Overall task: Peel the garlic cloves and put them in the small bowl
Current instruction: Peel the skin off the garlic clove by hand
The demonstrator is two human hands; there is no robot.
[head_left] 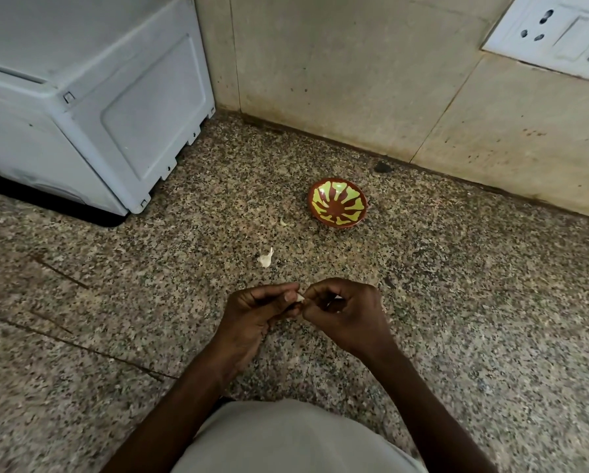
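garlic clove pinched between both hands

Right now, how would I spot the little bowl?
Find the big white appliance on the speckled counter. Look right, near the wall: the small bowl sits there alone. It is brown with bright yellow-green stripes fanning out, unlike the pale garlic bits nearby.

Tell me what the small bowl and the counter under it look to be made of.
Small bowl: probably glazed ceramic or painted clay, judging by its glossy brown surface with yellow-green painted streaks.
Counter: looks like polished granite, speckled brown, black and pink grain with a faint sheen.
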